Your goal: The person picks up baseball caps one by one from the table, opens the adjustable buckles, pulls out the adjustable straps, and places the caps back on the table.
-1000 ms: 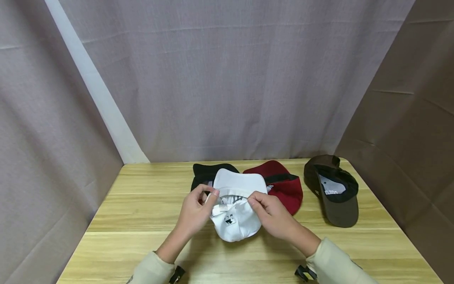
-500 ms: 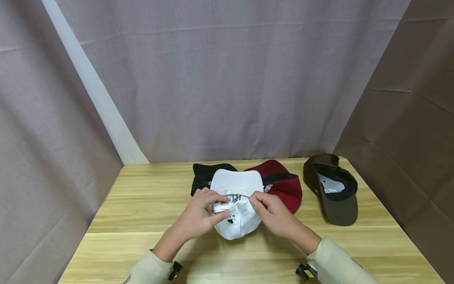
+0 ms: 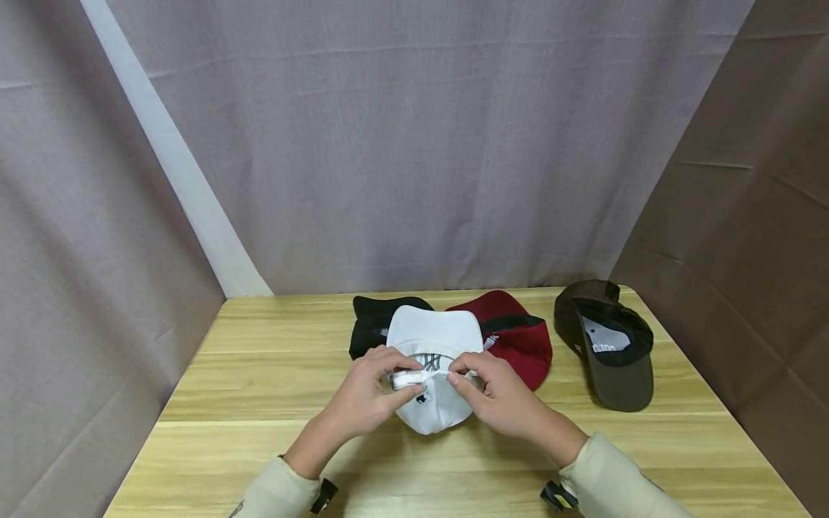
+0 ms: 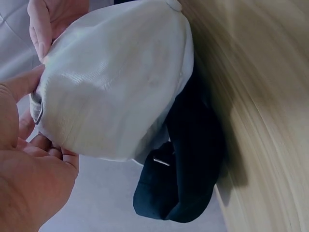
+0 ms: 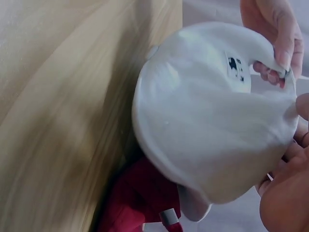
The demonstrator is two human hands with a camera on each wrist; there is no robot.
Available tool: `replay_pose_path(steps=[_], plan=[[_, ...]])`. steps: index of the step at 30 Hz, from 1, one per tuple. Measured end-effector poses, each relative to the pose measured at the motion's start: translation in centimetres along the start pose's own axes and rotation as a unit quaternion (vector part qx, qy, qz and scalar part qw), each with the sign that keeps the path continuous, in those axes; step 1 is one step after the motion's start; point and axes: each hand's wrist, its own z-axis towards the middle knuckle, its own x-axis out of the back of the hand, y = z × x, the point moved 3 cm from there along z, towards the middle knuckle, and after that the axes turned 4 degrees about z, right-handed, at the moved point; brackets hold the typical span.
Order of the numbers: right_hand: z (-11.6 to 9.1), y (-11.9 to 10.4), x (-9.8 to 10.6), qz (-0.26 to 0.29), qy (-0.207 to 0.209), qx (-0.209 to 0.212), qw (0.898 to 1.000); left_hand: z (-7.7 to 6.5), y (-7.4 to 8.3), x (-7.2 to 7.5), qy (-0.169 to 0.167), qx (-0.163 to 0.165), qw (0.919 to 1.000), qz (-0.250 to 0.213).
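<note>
A white baseball cap (image 3: 435, 331) is held crown down, its brim pointing away and the dark embroidered letters showing inside. My left hand (image 3: 369, 392) pinches the back of the cap at its adjusting strap (image 3: 406, 379), thumb in front and fingers behind. On the other side of the strap, my right hand (image 3: 501, 392) pinches the rim between thumb and fingertips. In the right wrist view the rounded white crown (image 5: 203, 106) hangs close over the table, with a small black logo near the strap opening. The left wrist view shows both hands along the cap's rim.
Behind the white cap lie a black cap (image 3: 376, 320) on the left and a dark red cap (image 3: 524, 352) on the right, both partly covered. A dark brown cap (image 3: 622, 385) rests upturned at the table's right. A grey curtain (image 3: 414, 144) stands behind the wooden table (image 3: 259, 388).
My left hand has moved from the cap's left rim inward onto the strap. My right hand has shifted slightly left along the rim, so the two hands are closer together.
</note>
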Motion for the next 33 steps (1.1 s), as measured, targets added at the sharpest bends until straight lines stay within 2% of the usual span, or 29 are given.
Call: replay_pose_path(steps=[4,11,21,24,28,31,33], plan=[[0.2,-0.7,-0.3,-0.029,0.001,0.03,0.999,0.2,0.4,-0.2,-0.001,-0.012,0.9999,-0.008],[0.6,-1.9,-0.7,-0.039,0.003,0.084,0.996,0.3,0.9,-0.7,-0.003,-0.022,0.9997,0.004],[0.7,-2.3,-0.8,-0.061,0.013,0.084,0.994,0.2,1.1,-0.8,-0.006,-0.005,0.9999,0.009],[0.7,-2.6,-0.8,-0.089,0.036,0.115,0.989,0.3,1.2,-0.9,-0.01,0.012,0.9998,0.013],[0.8,-3.4,-1.0,-0.146,0.068,0.164,0.973,0.5,1.5,-1.3,-0.02,0.028,0.9993,0.014],[0.8,-3.9,-1.2,-0.189,0.082,0.165,0.965,0.6,1.7,-1.6,-0.027,0.028,0.9992,0.011],[0.9,-4.1,-1.3,-0.21,0.086,0.149,0.962,0.6,1.8,-1.8,-0.031,0.026,0.9991,0.013]])
